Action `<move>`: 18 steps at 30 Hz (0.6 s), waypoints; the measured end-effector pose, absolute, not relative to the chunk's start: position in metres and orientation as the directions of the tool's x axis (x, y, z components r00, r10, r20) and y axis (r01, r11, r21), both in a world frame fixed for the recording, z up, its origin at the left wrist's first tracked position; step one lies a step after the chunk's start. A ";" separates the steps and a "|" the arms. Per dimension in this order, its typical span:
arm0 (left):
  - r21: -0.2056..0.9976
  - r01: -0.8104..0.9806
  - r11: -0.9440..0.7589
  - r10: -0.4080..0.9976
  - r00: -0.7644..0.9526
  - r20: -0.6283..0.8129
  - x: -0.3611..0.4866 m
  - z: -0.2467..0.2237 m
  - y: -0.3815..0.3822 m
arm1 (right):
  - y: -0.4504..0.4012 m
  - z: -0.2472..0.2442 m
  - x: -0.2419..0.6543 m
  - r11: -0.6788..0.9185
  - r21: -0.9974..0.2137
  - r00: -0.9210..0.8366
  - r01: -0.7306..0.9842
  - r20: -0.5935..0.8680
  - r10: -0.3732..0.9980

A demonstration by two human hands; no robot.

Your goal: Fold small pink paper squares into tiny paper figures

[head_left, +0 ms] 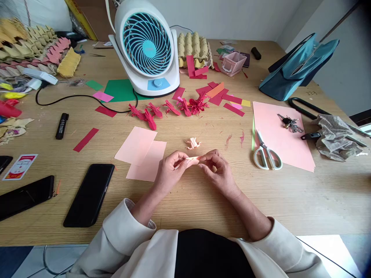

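Observation:
Between my two hands is a small folded strip of pale pink paper. My left hand pinches its left end, and my right hand pinches the right end. Just beyond the fingers lies a small crumpled pale pink paper piece with cut, fringed edges. Left of my left hand, two pale pink paper sheets overlap on the wooden table. Farther back, several red fringed paper pieces lie in a loose row.
White-handled scissors and keys rest on pink sheets at right. A fan stands at the back, near red paper strips. Phones, a black marker and a red strip lie left; a blue bag stands back right.

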State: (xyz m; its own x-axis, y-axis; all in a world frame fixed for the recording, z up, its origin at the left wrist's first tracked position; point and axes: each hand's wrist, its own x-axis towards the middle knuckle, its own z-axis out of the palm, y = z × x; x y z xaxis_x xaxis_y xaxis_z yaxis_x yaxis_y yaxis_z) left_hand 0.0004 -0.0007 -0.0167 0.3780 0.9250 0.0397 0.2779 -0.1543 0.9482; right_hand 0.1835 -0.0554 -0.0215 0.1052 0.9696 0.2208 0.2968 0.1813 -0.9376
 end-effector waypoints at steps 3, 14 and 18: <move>0.960 0.240 -0.141 0.923 0.384 0.040 0.002 -0.016 -0.002 | -0.056 -0.019 0.182 0.230 -0.900 0.095 0.369 0.283 0.954; 0.970 0.204 -0.129 0.896 0.443 0.027 0.005 -0.014 -0.008 | -0.055 -0.017 0.184 0.253 -0.909 0.066 0.332 0.290 0.955; 0.966 0.206 -0.159 0.875 0.483 0.041 0.006 -0.011 -0.008 | -0.055 -0.017 0.186 0.253 -0.913 0.043 0.320 0.281 0.959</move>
